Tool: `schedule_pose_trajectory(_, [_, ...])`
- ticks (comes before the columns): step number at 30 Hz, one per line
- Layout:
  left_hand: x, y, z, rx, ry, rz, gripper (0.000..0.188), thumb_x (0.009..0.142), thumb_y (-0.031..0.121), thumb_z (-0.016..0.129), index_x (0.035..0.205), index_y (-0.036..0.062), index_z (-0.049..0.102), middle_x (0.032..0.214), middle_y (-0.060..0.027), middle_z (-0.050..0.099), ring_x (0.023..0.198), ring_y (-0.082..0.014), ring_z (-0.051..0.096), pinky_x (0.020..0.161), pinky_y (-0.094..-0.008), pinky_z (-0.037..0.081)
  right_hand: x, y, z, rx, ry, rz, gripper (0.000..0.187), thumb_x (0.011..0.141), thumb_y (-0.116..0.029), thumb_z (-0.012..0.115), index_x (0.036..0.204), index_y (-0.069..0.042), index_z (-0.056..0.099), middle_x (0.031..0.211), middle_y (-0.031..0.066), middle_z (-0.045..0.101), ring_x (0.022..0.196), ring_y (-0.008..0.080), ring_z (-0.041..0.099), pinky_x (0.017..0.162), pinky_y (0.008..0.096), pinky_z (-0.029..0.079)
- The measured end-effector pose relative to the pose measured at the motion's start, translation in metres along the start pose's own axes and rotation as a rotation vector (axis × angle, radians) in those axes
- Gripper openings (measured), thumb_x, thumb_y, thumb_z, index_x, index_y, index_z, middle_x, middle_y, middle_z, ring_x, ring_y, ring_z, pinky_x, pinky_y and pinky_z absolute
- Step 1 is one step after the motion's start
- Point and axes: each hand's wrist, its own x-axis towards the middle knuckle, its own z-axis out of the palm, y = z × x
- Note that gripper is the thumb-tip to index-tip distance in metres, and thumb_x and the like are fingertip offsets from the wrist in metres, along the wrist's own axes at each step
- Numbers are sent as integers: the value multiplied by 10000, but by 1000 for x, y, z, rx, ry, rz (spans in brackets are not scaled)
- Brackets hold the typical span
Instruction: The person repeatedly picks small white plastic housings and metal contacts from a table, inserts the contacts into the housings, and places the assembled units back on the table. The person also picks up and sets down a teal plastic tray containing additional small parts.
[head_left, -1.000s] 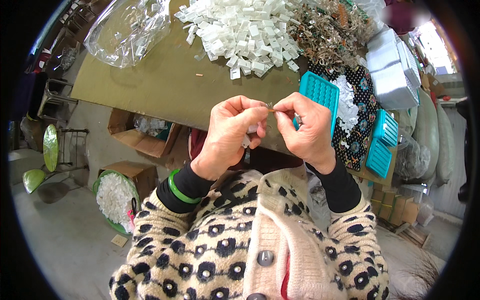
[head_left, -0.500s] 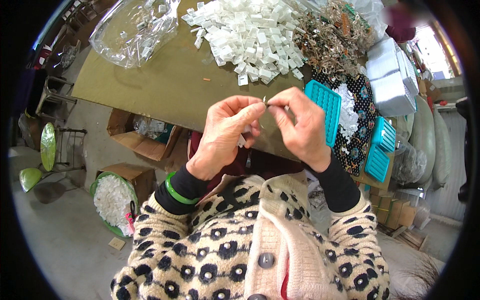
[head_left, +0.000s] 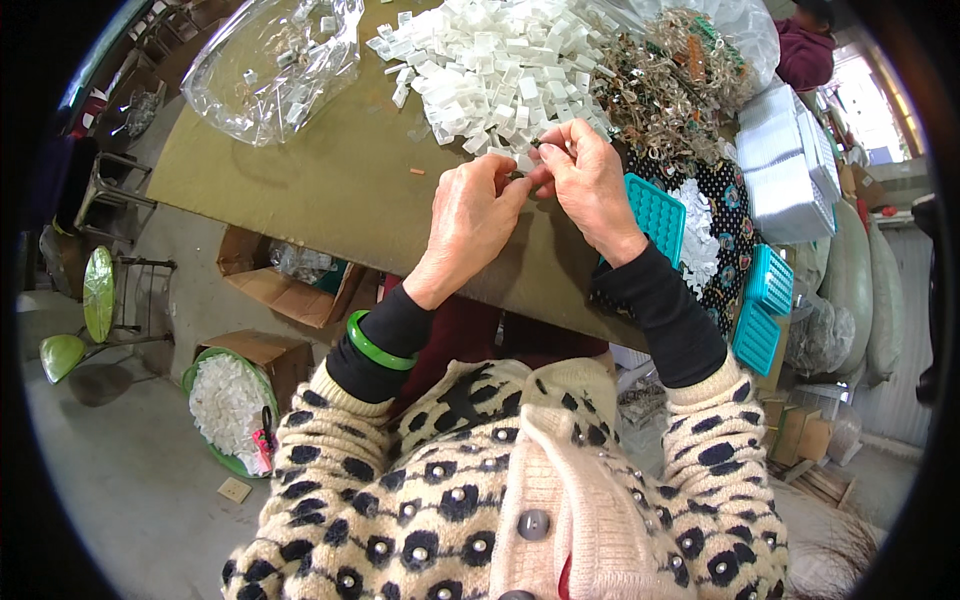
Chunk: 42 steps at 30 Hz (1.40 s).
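My left hand (head_left: 472,218) is closed in a pinch above the table, at the near edge of a large pile of small white plastic boxes (head_left: 500,65). Close beside it, my right hand (head_left: 592,190) also pinches, its fingertips almost meeting the left ones. A tiny dark bit shows at the right fingertips. What either hand holds is too small and too hidden to name. Behind the right hand lies a tangled heap of small clear, brown and orange pieces (head_left: 675,85). A teal tray with rows of hollows (head_left: 657,222) lies to its right.
Small white pieces (head_left: 697,235) lie on a dark patterned cloth (head_left: 735,215). White trays (head_left: 780,180) are stacked at the right; smaller teal trays (head_left: 757,335) stand nearer. A clear plastic bag (head_left: 270,75) lies far left on the table (head_left: 330,190). Below are a carton (head_left: 285,285) and a filled green basket (head_left: 228,410).
Both hands have moved forward, up to the near edge of the white box pile, with the right now slightly farther forward. Both remain pinched. The person at the far right shows more clearly.
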Motion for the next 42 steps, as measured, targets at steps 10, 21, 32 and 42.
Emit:
schedule_pose_trajectory(10, [-2, -2, 6, -163, 59, -53, 252, 809, 143, 713, 959, -57, 673, 729, -122, 672, 638, -177, 633, 621, -308, 503, -12, 3, -2, 247, -3, 20, 88, 953, -67, 568, 999, 5, 586, 912, 76, 660, 824, 116, 621, 742, 260, 510])
schedule_pose_trajectory(21, [-30, 21, -8, -957, -92, -288, 276, 894, 26, 663, 1162, -19, 610, 939, -103, 704, 755, -139, 691, 465, -193, 456, -62, -22, -14, 520, 59, -58, 106, 941, -64, 625, 1017, 2, 593, 882, 53, 638, 761, 116, 600, 700, 244, 496])
schedule_pose_trajectory(32, [-46, 33, -8, -1094, -308, -285, 270, 871, -2, 667, 1137, -12, 626, 951, -127, 706, 756, -141, 691, 471, -200, 459, -95, -26, -27, 342, 116, -112, 62, 938, -75, 633, 959, -21, 613, 741, -5, 648, 610, 32, 549, 539, 190, 445])
schedule_pose_trajectory(42, [-53, 39, 8, -1018, -291, -225, 178, 852, 18, 689, 1016, 66, 639, 862, -168, 707, 533, -91, 577, 430, -183, 407, -105, -29, -57, 594, -52, 116, 52, 886, -33, 626, 923, 2, 613, 746, 13, 612, 560, 40, 492, 487, 197, 377])
